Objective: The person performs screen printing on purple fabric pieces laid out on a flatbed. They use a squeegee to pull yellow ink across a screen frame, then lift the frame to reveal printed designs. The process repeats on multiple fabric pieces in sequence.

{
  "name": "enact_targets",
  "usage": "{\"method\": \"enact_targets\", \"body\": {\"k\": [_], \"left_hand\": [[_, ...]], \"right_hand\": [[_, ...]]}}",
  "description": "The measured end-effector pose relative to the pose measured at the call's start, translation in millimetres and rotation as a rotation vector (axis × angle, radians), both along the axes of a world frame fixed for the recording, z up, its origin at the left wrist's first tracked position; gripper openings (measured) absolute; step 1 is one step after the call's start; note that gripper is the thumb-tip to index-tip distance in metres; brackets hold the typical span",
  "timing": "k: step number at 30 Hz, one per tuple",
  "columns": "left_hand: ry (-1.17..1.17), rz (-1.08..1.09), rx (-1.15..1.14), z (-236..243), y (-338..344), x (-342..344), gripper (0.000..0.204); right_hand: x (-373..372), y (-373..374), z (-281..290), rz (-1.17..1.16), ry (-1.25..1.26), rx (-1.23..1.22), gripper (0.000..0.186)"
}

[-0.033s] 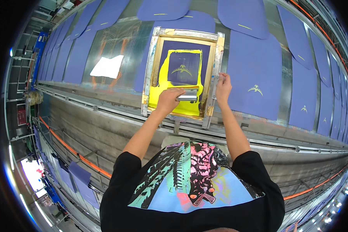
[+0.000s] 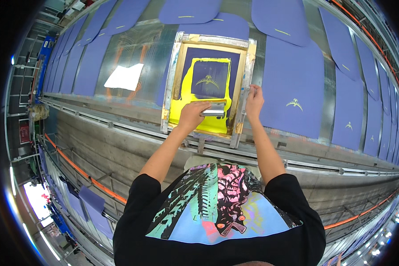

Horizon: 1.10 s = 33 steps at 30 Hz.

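We find the left hand (image 2: 193, 114) closed around the left end of a short, grey, metal-bodied squeegee (image 2: 215, 112), which lies just right of the fingers, inside a rectangular, paint-stained printing frame (image 2: 250, 62). The fingers hide the tool's left end from us.

Bright yellow wet ink (image 2: 177, 108) spreads left of and nearer than these fingers; a narrower band runs beyond them, around a dark rectangular mesh window (image 2: 207, 77) with an arched, pale-yellow emblem. The tool lies across the near side of that window.

The right hand (image 2: 254, 102) has its fingers curled at the frame's right side; we cannot tell whether they grip it or merely touch it. That side of the frame stands between the two hands.

Right of the right fingers: a large, flat, violet-blue panel (image 2: 292, 75) bearing a small yellow winged emblem (image 2: 294, 104). Beyond both hands, a rounded, violet-blue flap (image 2: 189, 11) overlaps another piece at the frame's far end.

Well left of the left fingers, a crumpled-edged white sheet (image 2: 123, 77) lies on the orange-streaked, shiny metal tabletop (image 2: 157, 46). Nearer than the fingers, a long silver metal rail (image 2: 133, 125) passes beneath the left forearm.
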<state>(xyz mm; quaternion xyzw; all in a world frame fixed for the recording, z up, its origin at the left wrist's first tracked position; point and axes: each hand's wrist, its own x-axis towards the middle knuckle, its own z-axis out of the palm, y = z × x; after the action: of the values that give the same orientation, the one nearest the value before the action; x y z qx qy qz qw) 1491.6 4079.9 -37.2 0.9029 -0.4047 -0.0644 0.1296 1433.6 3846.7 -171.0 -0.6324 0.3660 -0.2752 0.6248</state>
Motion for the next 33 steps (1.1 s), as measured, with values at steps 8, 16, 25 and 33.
{"method": "enact_targets", "body": {"k": [8,16,25,33], "left_hand": [[-0.005,0.033,-0.028,-10.0,24.9,-4.4,0.053],[-0.080,-0.116,0.139,-17.9,44.6,-23.4,0.057],[0.061,0.126,0.197,9.7,-83.0,156.6,0.040],[-0.169,-0.038,-0.010,-42.2,-29.7,76.4,0.033]], "right_hand": [[3.2,-1.5,3.6,-0.016,0.060,-0.093,0.017],[4.2,-6.9,3.9,-0.020,0.149,-0.122,0.018],[6.9,-1.9,-3.8,-0.018,0.130,-0.094,0.021],[4.2,-7.0,-24.2,-0.010,0.118,-0.020,0.019]]}}
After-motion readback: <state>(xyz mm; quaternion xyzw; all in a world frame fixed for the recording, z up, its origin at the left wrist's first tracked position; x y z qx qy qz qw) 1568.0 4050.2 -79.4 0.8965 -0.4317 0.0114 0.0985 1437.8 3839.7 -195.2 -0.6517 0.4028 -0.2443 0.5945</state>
